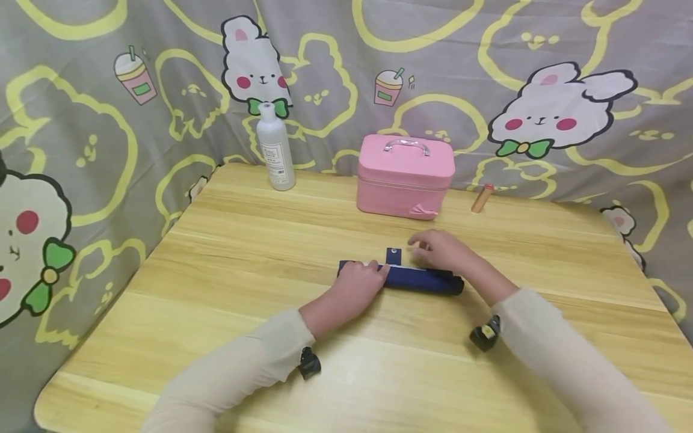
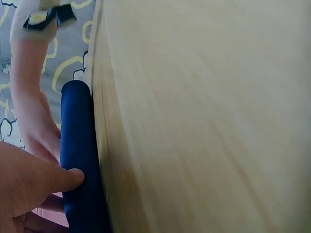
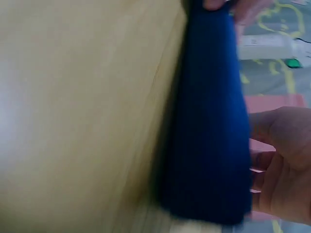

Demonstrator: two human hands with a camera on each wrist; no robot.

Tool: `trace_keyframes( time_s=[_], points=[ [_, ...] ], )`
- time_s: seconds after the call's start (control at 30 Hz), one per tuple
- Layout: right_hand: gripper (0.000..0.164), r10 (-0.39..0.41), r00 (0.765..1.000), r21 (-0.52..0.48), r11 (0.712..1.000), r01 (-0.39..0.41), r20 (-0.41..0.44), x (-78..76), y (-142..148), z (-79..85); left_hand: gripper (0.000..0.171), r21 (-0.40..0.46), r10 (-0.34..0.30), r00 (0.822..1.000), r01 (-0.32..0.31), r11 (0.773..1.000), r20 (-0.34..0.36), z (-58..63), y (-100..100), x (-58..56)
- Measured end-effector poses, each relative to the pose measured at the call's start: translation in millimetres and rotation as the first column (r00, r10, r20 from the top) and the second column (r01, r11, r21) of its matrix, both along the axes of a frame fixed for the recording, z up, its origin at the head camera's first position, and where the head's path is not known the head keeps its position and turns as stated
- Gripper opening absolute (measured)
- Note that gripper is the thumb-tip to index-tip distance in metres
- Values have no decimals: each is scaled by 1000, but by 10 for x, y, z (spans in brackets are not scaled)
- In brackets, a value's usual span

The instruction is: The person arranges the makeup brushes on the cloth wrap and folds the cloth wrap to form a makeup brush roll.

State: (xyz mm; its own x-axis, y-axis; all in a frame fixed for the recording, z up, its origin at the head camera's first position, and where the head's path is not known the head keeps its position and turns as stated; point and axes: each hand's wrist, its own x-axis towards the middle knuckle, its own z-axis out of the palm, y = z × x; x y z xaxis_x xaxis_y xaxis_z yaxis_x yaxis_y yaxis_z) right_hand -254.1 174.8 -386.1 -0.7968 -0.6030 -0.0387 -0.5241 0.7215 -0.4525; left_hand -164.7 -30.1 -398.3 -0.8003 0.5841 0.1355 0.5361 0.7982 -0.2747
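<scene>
A dark blue roll [image 1: 425, 280] lies on the table across the front of both hands, rolled up lengthwise. A short strap with a metal snap [image 1: 394, 255] sticks out from its far side, pointing away from the person. My left hand [image 1: 358, 287] grips the roll's left part, its thumb pressed on the near side in the left wrist view, fingers behind. Just beyond the roll's right part hovers my right hand [image 1: 441, 249], its fingers loosely bent beside the strap. In the right wrist view the right hand's fingers [image 3: 260, 160] are partly hidden behind the roll.
At the back stands a pink case [image 1: 403, 180] with a silver handle. A white bottle [image 1: 276, 150] is at the back left, and a small orange-brown tube [image 1: 482, 198] leans right of the case. A patterned curtain [image 1: 325, 66] hangs behind the wooden table [image 1: 243, 270].
</scene>
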Motion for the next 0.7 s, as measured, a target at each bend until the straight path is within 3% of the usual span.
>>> trace_keyframes(
  time_s=[0.13, 0.2, 0.37, 0.47, 0.6, 0.7],
  points=[
    [26, 69, 997, 89, 994, -67, -17, -129, -267, -67, 30, 24, -6, 1000, 6, 1000, 9, 3, -8, -3],
    [24, 66, 998, 110, 992, -65, -6, -150, -364, -87, 29, 47, -8, 1000, 7, 999, 16, -4, -15, -6],
    [19, -34, 989, -46, 998, 40, 142, -109, -375, -78, 22, 86, -16, 1000, 15, 996, 9, -26, 10, -15],
    [17, -28, 989, -153, 987, 51, 148, 21, -324, -64, 20, 108, -23, 1000, 21, 994, 19, -51, 12, -17],
    [10, -46, 999, -230, 972, 47, 9, 312, -282, -86, 30, 188, -16, 996, -1, 982, 91, -66, -12, -14],
    [12, -104, 992, -295, 952, 76, -78, 535, -265, -143, 27, 274, -20, 987, -25, 961, 161, -42, -46, 1]
  ],
)
